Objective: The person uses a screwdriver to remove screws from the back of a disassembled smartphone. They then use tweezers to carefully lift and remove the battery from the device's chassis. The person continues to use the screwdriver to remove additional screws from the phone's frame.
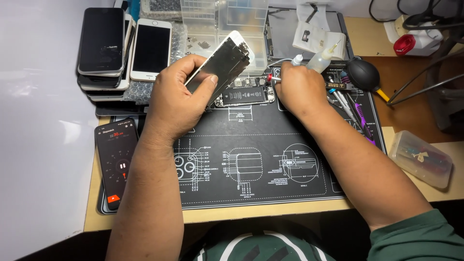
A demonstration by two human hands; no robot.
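Note:
My left hand [179, 96] grips a white phone screen panel [222, 60] and tilts it up, back side facing me. Under it an opened phone body [246, 94] lies on the black work mat [261, 159], its battery and boards showing. My right hand [297, 89] is closed around a thin screwdriver [269, 78] with a red collar, its tip at the phone's right end.
Several phones [104, 43] are stacked at the back left. A phone running a timer [117, 159] lies at the mat's left edge. Screwdrivers [350, 104], a dropper bottle [321, 58], a black air blower [363, 73] and a clear plastic case [420, 157] sit to the right.

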